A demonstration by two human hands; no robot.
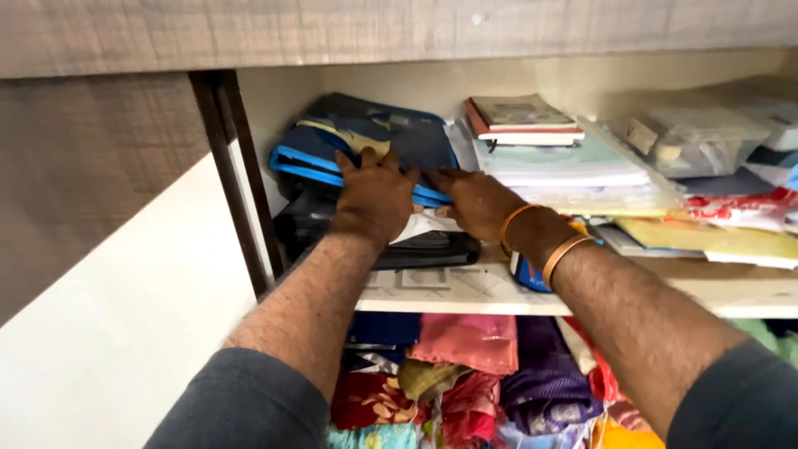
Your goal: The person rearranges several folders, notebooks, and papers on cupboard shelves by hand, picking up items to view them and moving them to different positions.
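Pressing down flat, the left hand (374, 193) lies with fingers spread on the dark blue fabric folder with bright blue edging (366, 145), which sits on top of a black zipped case (366, 237) at the left end of the white laminate shelf (499, 291). The right hand (475, 202), two orange bangles (540, 237) at its wrist, lies just beside it, fingers extended together along the folder's lower right edge; whether it pinches the edge cannot be told. The folder's long axis runs left to right, directly ahead of both hands, the left one further onto it. Right of the hands, stacked papers and notebooks (557, 158) and a clear plastic box (694, 141) holding small items. Below the shelf, folded coloured cloths (474, 374) fill the compartment.
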